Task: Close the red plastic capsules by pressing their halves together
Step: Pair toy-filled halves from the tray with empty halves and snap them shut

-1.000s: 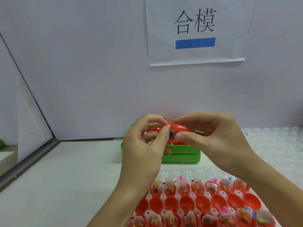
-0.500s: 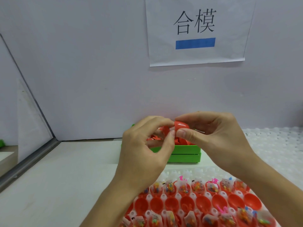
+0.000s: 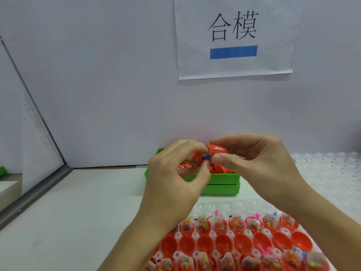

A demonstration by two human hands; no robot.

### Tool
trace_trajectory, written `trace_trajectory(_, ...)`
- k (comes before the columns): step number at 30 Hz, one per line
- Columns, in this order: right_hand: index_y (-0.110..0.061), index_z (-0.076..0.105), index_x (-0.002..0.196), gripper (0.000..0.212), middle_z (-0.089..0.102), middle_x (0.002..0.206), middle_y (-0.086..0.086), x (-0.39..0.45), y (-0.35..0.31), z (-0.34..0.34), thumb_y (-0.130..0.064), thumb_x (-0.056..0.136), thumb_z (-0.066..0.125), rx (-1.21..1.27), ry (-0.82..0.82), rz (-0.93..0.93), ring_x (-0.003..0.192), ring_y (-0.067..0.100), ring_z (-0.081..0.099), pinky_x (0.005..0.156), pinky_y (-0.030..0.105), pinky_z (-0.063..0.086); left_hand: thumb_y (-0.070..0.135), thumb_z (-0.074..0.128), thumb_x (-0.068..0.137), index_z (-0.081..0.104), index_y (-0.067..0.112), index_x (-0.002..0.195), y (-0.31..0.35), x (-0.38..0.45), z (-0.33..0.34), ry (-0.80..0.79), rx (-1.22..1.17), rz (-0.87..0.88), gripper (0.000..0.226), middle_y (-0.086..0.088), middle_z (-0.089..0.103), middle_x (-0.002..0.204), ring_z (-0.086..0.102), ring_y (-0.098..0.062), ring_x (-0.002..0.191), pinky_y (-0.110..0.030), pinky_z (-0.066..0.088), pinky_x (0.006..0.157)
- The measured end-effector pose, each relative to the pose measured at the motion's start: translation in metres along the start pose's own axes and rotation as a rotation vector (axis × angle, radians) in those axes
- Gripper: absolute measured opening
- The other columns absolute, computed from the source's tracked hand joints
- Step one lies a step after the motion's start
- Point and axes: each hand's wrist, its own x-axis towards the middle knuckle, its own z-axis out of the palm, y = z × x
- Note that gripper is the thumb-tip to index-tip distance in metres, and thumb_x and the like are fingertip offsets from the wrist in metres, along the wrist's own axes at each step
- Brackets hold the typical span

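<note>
Both hands are raised above the green bin [image 3: 220,181], working on one red capsule. My right hand [image 3: 259,163] pinches a red capsule half [image 3: 216,149] between thumb and fingers. My left hand [image 3: 175,177] holds the other red half [image 3: 197,155], mostly hidden by its curled fingers, with a small blue piece [image 3: 206,157] showing at the gap between the halves. The two halves meet but a gap still shows.
A white tray [image 3: 222,207] at the front holds rows of open red capsule halves [image 3: 242,244], several with small toy packets [image 3: 236,222]. The green bin behind holds loose red halves. More white trays [image 3: 332,173] lie to the right. A paper sign [image 3: 234,36] hangs on the wall.
The halves have been brought closer together, and my left thumb has shifted at the seam; the blue piece shows there again. Both hands stay in the same place above the bin.
</note>
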Motion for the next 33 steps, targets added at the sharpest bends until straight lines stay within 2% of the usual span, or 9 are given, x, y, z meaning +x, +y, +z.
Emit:
trace_trajectory(5, -0.019, 0.076, 0.090, 0.025, 0.078, 0.086, -0.006, -0.0012, -0.0011, -0.0004, -0.017, 0.066, 0.076, -0.003, -0.024, -0.001, 0.082, 0.008, 0.074, 0.072, 0.013, 0.054, 0.011, 0.069, 0.083, 0.077, 0.012, 0.095, -0.0012, -0.0013, 0.0032, 0.044, 0.018, -0.032, 0.014, 0.006, 0.073, 0.094, 0.072, -0.014, 0.086, -0.023, 0.060, 0.071)
trace_trajectory(9, -0.017, 0.075, 0.094, 0.026, 0.078, 0.087, -0.005, -0.0007, 0.0005, -0.0023, 0.001, 0.076, 0.074, -0.044, -0.015, 0.011, 0.082, 0.010, 0.075, 0.073, 0.016, 0.056, 0.016, 0.064, 0.087, 0.079, 0.015, 0.106, -0.0001, -0.0028, 0.0037, 0.044, 0.043, -0.052, 0.023, 0.007, 0.076, 0.104, 0.071, -0.008, 0.098, -0.029, 0.060, 0.081)
trace_trajectory(11, -0.018, 0.075, 0.094, 0.025, 0.078, 0.086, -0.005, -0.0006, 0.0001, -0.0022, -0.005, 0.073, 0.076, -0.049, 0.002, 0.007, 0.081, 0.010, 0.075, 0.073, 0.016, 0.056, 0.015, 0.067, 0.086, 0.078, 0.020, 0.106, 0.0013, -0.0030, 0.0039, 0.065, 0.019, -0.069, 0.023, 0.009, 0.077, 0.098, 0.073, -0.007, 0.092, -0.026, 0.060, 0.079)
trace_trajectory(14, -0.018, 0.075, 0.095, 0.030, 0.078, 0.086, -0.005, -0.0005, -0.0013, -0.0021, -0.019, 0.065, 0.074, -0.047, 0.010, 0.006, 0.081, 0.009, 0.075, 0.072, 0.015, 0.056, 0.013, 0.078, 0.083, 0.070, 0.034, 0.109, 0.0027, -0.0019, 0.0034, 0.090, -0.178, -0.208, 0.034, 0.007, 0.077, 0.095, 0.075, -0.009, 0.084, -0.020, 0.059, 0.076)
trace_trajectory(16, -0.018, 0.075, 0.094, 0.031, 0.078, 0.085, -0.006, -0.0003, -0.0017, -0.0022, -0.021, 0.063, 0.073, -0.048, 0.010, 0.005, 0.079, 0.008, 0.074, 0.070, 0.013, 0.055, 0.012, 0.080, 0.080, 0.068, 0.029, 0.109, 0.0023, -0.0007, 0.0022, 0.083, -0.249, -0.254, 0.035, 0.005, 0.077, 0.096, 0.075, -0.011, 0.085, -0.019, 0.058, 0.076)
trace_trajectory(19, -0.018, 0.076, 0.093, 0.031, 0.078, 0.084, -0.006, -0.0002, -0.0018, -0.0024, -0.021, 0.062, 0.074, -0.044, 0.017, 0.001, 0.078, 0.008, 0.074, 0.068, 0.013, 0.055, 0.006, 0.077, 0.080, 0.073, 0.016, 0.103, 0.0025, 0.0010, 0.0008, 0.043, -0.293, -0.240, 0.025, 0.004, 0.078, 0.092, 0.075, -0.012, 0.084, -0.018, 0.057, 0.076)
trace_trajectory(21, -0.017, 0.076, 0.094, 0.030, 0.078, 0.084, -0.004, 0.0000, -0.0009, -0.0034, -0.019, 0.064, 0.075, -0.048, 0.024, 0.003, 0.078, 0.009, 0.074, 0.069, 0.014, 0.055, 0.003, 0.077, 0.079, 0.074, 0.016, 0.101, 0.0030, 0.0013, 0.0008, 0.018, -0.335, -0.241, 0.026, 0.004, 0.078, 0.089, 0.075, -0.013, 0.082, -0.017, 0.057, 0.075)
trace_trajectory(26, -0.016, 0.075, 0.094, 0.028, 0.078, 0.084, -0.007, 0.0004, 0.0007, -0.0041, 0.004, 0.073, 0.076, -0.042, -0.003, 0.003, 0.078, 0.006, 0.074, 0.068, 0.012, 0.054, 0.004, 0.078, 0.076, 0.072, 0.020, 0.097, 0.0017, 0.0023, 0.0005, 0.000, -0.402, -0.249, 0.027, -0.001, 0.077, 0.088, 0.075, -0.019, 0.082, -0.020, 0.057, 0.076)
trace_trajectory(33, -0.020, 0.075, 0.092, 0.035, 0.078, 0.086, -0.008, 0.0000, 0.0006, -0.0062, 0.010, 0.075, 0.073, -0.034, -0.014, -0.015, 0.083, 0.008, 0.075, 0.071, 0.014, 0.055, -0.003, 0.075, 0.080, 0.070, 0.018, 0.107, 0.0021, 0.0039, -0.0016, -0.049, -0.390, -0.249, 0.035, -0.002, 0.076, 0.096, 0.074, -0.016, 0.088, -0.018, 0.056, 0.079)
